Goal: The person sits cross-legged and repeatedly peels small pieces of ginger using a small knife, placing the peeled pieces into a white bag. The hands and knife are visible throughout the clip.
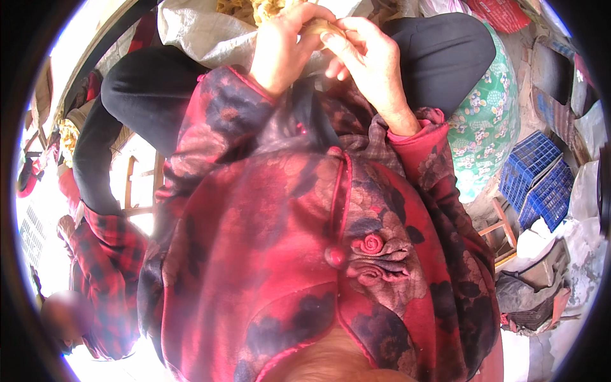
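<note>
Both my hands meet at the top of the view, above my lap. Between them is a small, smooth tan piece whose kind I cannot make out, because fingers cover much of it. My left hand pinches it from the left, with thumb and fingers bent inward. From the other side my right hand grips it, thumb on top and lower fingers curled. Just beyond the hands, a white woven sack spreads over my lap, with yellowish, curly pieces in it.
A person in a red and black checked shirt sits at the left. To my right are a green patterned cloth, blue plastic crates, a small wooden frame and a dark bag-like heap. Farther up lies a red bag.
</note>
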The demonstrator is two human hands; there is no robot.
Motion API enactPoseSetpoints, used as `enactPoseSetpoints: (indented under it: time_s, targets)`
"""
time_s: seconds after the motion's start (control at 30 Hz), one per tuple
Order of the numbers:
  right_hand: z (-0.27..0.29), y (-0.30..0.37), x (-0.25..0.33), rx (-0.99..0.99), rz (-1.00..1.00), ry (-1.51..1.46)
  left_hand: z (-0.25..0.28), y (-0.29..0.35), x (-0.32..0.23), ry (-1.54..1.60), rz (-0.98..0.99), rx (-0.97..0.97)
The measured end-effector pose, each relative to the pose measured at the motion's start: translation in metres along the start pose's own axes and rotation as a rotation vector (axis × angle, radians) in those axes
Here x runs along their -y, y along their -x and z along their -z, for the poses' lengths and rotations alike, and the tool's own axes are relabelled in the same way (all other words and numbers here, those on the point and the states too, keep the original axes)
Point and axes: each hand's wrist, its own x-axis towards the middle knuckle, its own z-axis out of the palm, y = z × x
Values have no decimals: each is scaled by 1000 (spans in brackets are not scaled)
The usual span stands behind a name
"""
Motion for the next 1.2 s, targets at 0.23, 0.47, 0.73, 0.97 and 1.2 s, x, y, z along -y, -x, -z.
enactPoseSetpoints:
  time_s: [0.23,0.47,0.73,0.97,1.2]
  targets:
    - [3,-6,-9,-109,142,42,0,-7,12,772,295,100]
    - [17,-6,-11,122,-144,-516,7,-8,20,248,27,19]
    - [5,-11,-24,-47,-6,-343,-8,7,12,177,117,-47]
    - [5,-13,-23,-23,211,177,-1,4,21,48,-104,91]
    - [19,5,9,116,130,151,30,11,7,1486,656,89]
